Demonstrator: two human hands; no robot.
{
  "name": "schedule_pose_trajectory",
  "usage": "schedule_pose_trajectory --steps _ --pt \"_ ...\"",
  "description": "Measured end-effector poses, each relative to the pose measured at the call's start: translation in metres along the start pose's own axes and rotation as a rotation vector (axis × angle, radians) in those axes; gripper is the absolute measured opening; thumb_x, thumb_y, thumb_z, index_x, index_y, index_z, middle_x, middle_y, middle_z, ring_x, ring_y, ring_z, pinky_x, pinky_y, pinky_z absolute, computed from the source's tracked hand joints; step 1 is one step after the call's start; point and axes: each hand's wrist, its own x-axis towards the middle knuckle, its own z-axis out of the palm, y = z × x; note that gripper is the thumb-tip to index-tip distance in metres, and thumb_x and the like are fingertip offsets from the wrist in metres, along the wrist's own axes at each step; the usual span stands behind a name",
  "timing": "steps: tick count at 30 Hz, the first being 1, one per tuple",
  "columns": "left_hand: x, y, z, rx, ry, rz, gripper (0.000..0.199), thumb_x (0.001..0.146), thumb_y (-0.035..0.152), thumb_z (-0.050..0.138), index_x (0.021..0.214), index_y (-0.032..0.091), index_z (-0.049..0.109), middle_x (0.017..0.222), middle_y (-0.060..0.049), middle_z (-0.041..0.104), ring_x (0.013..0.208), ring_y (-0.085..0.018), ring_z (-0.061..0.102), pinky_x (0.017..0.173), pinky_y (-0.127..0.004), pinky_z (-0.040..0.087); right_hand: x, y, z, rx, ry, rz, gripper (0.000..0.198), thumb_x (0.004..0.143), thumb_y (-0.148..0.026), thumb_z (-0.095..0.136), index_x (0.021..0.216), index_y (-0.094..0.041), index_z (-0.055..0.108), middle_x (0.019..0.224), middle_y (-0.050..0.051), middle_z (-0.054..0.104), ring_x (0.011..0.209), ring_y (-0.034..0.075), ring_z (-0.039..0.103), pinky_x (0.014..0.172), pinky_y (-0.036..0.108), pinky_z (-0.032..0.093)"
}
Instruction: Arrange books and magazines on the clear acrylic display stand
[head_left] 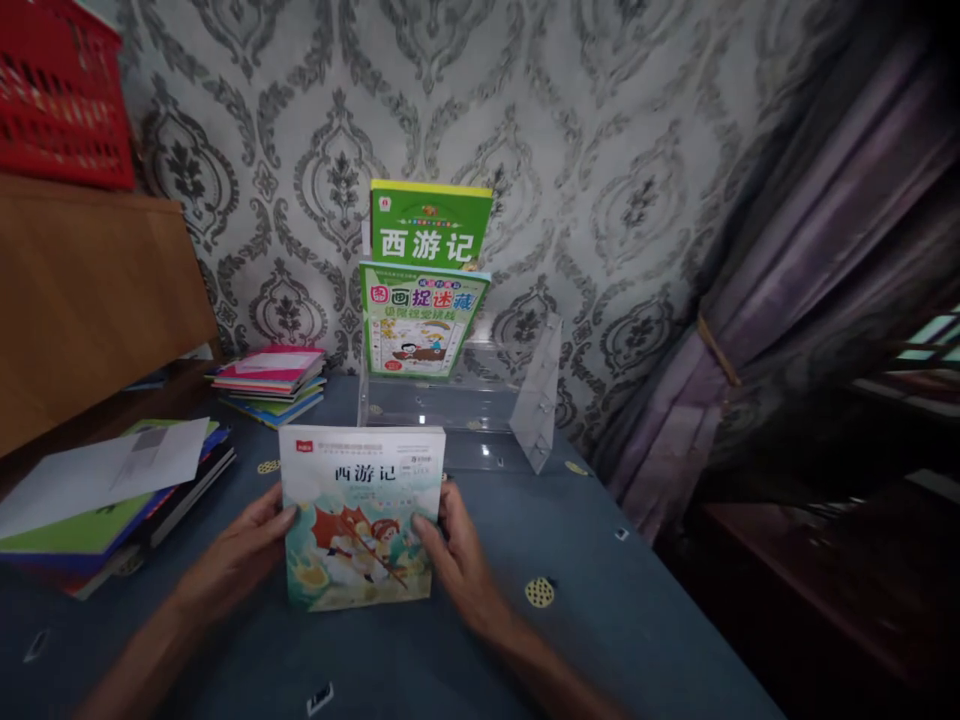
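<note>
A pale children's book (364, 530) with Chinese characters and a cartoon figure in a red cape faces me, upright above the table. My left hand (251, 535) grips its left edge, thumb on the cover. On the opposite edge my right hand (454, 545) holds it the same way; the fingers behind the cover are hidden. Beyond the book stands a clear plastic tiered rack (536, 400). Two books lean in its left side: a green book (431, 225) at the back and a green picture book (421, 325) in front of it.
A stack of thin books (274, 380) lies left of the rack. Nearer, at the left, is a pile of larger books (112, 530) with a white sheet on top. A wooden cabinet (97, 290) bears a red basket (64, 100). Right of the blue-grey table (600, 620) hangs a purple curtain (757, 290).
</note>
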Motion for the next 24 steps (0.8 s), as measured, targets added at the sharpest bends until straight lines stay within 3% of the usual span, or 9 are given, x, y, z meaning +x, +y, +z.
schedule_pose_trajectory --steps 5,10,14,19,24 --pt "-0.002 0.001 -0.004 0.119 -0.018 -0.031 0.069 0.068 0.049 0.086 0.129 0.026 0.066 0.125 -0.014 0.072 0.123 -0.039 0.063 0.107 -0.051 0.048 -0.005 0.003 -0.008 -0.075 -0.061 0.050 0.028 0.101 -0.048 0.048 0.114 -0.024 0.055 0.117 0.008 0.066 0.112 0.024 0.062 0.096 0.041 0.052" --pt "-0.003 0.025 -0.008 0.509 0.069 0.031 0.049 0.072 0.051 0.081 0.115 0.031 0.075 0.125 -0.005 0.073 0.130 -0.035 0.056 0.112 -0.046 0.044 0.006 -0.013 -0.018 -0.084 -0.165 0.039 0.029 0.100 -0.048 0.052 0.116 -0.024 0.057 0.115 0.008 0.069 0.108 0.024 0.065 0.094 0.041 0.053" --pt "-0.002 0.038 -0.009 0.720 0.037 0.064 0.037 0.074 0.051 0.077 0.106 0.033 0.079 0.108 -0.004 0.076 0.116 -0.037 0.062 0.093 -0.042 0.056 0.016 -0.017 -0.026 -0.070 -0.228 0.026 0.030 0.099 -0.047 0.053 0.116 -0.023 0.058 0.114 0.008 0.069 0.100 0.022 0.067 0.089 0.041 0.056" --pt "0.010 0.043 -0.005 0.790 0.173 0.198 0.032 0.071 0.046 0.080 0.100 0.033 0.080 0.091 -0.003 0.075 0.105 -0.030 0.064 0.085 -0.030 0.055 0.031 -0.012 -0.033 -0.102 -0.230 0.034 0.032 0.098 -0.049 0.053 0.115 -0.023 0.058 0.107 0.007 0.071 0.083 0.019 0.068 0.056 0.026 0.053" --pt "0.028 0.053 0.010 0.787 0.015 0.266 0.033 0.078 0.042 0.075 0.108 0.030 0.077 0.079 -0.002 0.072 0.076 -0.024 0.062 0.065 -0.026 0.053 0.049 -0.012 -0.042 -0.104 -0.189 -0.018 0.034 0.096 -0.053 0.055 0.112 -0.022 0.058 0.101 0.006 0.071 0.077 0.018 0.067 0.051 0.024 0.051"
